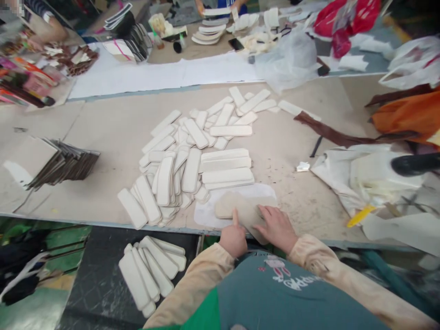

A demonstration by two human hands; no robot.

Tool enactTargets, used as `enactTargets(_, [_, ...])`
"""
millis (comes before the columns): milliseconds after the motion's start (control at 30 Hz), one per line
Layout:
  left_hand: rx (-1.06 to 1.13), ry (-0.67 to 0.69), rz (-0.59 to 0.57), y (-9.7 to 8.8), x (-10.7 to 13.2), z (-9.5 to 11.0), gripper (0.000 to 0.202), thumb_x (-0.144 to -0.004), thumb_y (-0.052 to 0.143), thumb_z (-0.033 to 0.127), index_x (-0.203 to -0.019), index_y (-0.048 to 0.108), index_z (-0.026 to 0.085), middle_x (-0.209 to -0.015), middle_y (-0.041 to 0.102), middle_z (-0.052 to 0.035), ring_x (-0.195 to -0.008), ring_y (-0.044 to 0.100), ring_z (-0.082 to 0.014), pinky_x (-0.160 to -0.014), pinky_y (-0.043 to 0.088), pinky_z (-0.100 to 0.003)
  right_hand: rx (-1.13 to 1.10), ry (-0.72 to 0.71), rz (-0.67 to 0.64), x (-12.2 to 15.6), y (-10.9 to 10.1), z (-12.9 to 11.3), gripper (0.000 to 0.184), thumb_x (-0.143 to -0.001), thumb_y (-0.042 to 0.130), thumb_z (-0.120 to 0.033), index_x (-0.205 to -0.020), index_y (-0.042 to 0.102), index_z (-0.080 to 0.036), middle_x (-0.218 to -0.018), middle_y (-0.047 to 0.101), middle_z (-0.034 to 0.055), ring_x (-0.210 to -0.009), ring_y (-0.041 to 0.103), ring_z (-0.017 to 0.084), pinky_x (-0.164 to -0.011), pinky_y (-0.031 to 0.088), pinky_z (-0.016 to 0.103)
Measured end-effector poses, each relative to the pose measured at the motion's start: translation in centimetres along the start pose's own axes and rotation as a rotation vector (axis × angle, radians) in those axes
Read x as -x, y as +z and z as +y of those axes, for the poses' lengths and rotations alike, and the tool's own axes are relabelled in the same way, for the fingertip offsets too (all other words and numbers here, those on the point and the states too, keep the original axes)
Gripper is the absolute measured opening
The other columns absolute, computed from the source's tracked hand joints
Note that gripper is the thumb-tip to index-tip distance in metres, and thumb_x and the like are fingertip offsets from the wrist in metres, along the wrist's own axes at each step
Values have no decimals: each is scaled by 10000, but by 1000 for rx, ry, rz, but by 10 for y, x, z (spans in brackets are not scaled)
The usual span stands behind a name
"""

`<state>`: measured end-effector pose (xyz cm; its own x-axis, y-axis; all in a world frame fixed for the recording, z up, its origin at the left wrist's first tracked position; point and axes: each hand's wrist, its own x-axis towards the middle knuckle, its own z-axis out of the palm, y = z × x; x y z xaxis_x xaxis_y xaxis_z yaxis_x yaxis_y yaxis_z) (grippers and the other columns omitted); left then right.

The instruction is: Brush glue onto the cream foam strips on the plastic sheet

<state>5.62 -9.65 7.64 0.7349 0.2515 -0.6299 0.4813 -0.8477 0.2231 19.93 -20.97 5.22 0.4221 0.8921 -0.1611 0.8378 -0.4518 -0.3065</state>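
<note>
Left of the left hand (233, 239), the loose pile (167, 178) of pale strips could slide if the left sleeve (202, 270) brushes it. That hand curls, index finger extended onto the crossed strips (245, 213) between both hands; uneven pressure might skew them or ruck the white sheet (264, 189) beneath. The right hand (277, 228) lies over the slanting one, thumb apart; whether it pinches, I cannot tell.

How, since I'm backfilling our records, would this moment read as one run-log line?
Left hand: index finger extended at beige pieces | Right hand: touching same pieces | Beneath pieces: white sheet | Beyond sheet: heaped pale strips
</note>
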Motion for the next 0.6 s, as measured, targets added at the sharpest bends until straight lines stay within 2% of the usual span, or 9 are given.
enactTargets(167, [39,40,24,4,3,-5,250,-790,431,230,-927,591,97,-1394,315,-287,-805,661,-233,-656,515,-353,86,-14,-29,-11,9,-17,511,-707,677,-373,-1138,495,-168,-985,580,120,-909,522,275,-754,369,361])
enactTargets(267, [56,51,54,6,5,-8,223,-787,433,235,-901,584,116,-1393,335,-267,-769,663,-233,-637,519,-369,94,-1,-59,-16,16,-19,453,-713,670,-350,-1089,499,-165,-929,590,108,-860,546,257,-713,367,335])
enactTargets(400, [102,43,104,9,8,-13,204,-797,437,245,-897,572,130,-1448,261,-222,-800,658,-216,-671,526,-367,51,18,-103,-20,20,-16,308,-730,639,-299,-992,531,-180,-867,601,78,-812,567,221,-654,360,293])
enactTargets(500, [131,37,124,10,8,-16,200,-795,449,242,-918,568,140,-1488,176,-184,-832,651,-203,-704,526,-360,9,50,-141,-24,20,-14,149,-738,601,-311,-820,568,-192,-782,588,47,-711,555,184,-583,339,270])
enactTargets(600, [176,42,164,13,11,-22,199,-785,457,234,-912,583,147,-1496,171,-160,-837,648,-198,-731,523,-369,-114,45,-168,-25,17,-13,193,-747,569,-371,-668,559,-195,-698,565,24,-643,529,161,-556,343,259])
